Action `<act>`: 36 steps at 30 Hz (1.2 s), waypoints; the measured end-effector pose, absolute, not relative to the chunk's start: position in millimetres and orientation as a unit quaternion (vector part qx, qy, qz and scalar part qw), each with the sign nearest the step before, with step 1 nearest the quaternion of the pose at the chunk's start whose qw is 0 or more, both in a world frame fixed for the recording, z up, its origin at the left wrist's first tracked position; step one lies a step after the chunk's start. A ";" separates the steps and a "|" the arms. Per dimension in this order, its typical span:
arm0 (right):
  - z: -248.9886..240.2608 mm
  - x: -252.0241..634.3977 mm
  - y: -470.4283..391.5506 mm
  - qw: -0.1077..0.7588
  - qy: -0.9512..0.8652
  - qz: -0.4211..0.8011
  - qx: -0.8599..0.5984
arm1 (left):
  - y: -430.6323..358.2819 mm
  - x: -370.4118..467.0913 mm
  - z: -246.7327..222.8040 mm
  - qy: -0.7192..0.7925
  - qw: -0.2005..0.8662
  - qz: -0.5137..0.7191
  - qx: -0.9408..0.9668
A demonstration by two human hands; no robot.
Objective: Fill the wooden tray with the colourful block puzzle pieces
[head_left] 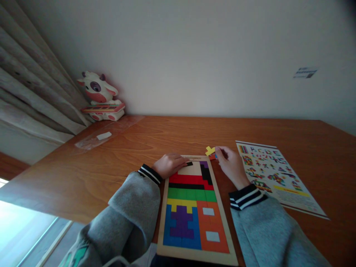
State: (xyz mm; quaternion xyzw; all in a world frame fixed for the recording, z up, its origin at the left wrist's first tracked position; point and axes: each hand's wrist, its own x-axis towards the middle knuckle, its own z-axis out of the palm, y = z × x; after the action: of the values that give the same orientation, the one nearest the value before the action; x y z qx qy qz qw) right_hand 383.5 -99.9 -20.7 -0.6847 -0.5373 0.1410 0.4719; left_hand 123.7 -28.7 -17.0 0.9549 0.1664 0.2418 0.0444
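Observation:
A wooden puzzle board point(197, 254) with a pale frame lies before me, filled over most of its area with coloured block pieces. Across its upper left edge rests my left hand point(171, 165), fingers together, with a small black puzzle piece point(189, 164) sticking out at the fingertips. Bare pale board shows below that piece. Just off the top right corner, my right hand point(229, 163) pinches a yellow puzzle piece point(210, 151). Under it a red-orange piece point(213, 157) and a bit of blue show, partly hidden by the fingers.
A printed pattern sheet point(278, 174) lies right of my right hand on the wooden table point(172, 133). At the back left stands a cow toy point(101, 98) with a keyboard. Clear plastic wrapping point(91, 142) lies in front of it, near a curtain point(36, 74).

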 end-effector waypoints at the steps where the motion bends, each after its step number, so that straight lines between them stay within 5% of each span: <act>1: -21.4 384.7 -99.8 0.463 -0.537 0.138 -0.691 | -28.4 123.2 -16.7 0.164 0.045 0.245 0.954; 13: -26.6 409.9 -99.0 0.337 -0.533 0.052 -0.774 | -4.4 101.8 -15.0 0.381 0.060 0.287 0.877; 19: -23.0 408.3 -102.1 0.252 -0.546 0.015 -0.799 | -11.3 107.8 -10.3 0.288 0.025 0.254 0.923; 25: -24.8 407.9 -103.0 0.251 -0.582 -0.001 -0.774 | -24.2 117.7 -10.0 0.132 0.086 0.246 0.956; 36: -34.8 410.8 -103.0 0.267 -0.589 -0.043 -0.762 | -15.5 110.0 -11.4 0.253 0.096 0.347 0.898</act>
State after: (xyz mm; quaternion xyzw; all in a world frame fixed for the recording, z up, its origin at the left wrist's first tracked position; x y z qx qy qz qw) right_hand 410.8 -103.0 -34.8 -0.7618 -0.5888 -0.0432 0.2666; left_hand 110.0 -15.5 -11.4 0.8981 0.2528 0.3466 0.0964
